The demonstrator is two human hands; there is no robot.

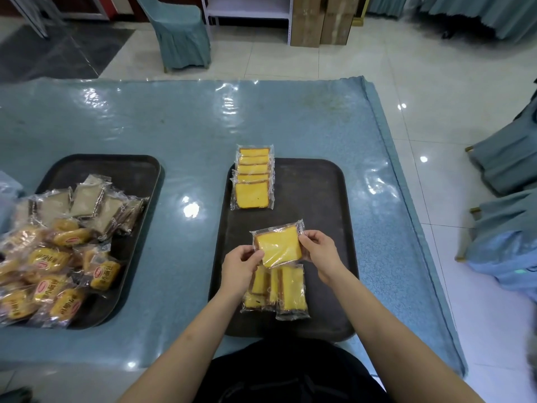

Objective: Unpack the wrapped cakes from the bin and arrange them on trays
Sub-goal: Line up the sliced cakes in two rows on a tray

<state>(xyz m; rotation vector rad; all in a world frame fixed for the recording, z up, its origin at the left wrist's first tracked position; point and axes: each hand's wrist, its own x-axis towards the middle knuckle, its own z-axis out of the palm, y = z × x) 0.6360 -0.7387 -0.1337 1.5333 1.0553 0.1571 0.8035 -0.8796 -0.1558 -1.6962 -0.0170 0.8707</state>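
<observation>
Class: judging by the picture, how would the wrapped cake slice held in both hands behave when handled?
The slice is probably light: fingertips alone pinch its edges. Its glossy film looks slippery. The spongy cake likely bends or crushes under a hard grip, so the left hand and right hand hold gently.

Glossy cream tiled floor (pixel 377 82) reflecting ceiling lights. A teal-covered chair (pixel 181 33) stands beyond the desk's far edge, beside white shelving (pixel 247 10) and cardboard boxes (pixel 322 21). Teal drapes (pixel 479 10) far right.

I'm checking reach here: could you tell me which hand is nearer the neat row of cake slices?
Right. The right hand is nearer the neat row; the left hand sits lower, though both hold one wrapped slice.
</observation>
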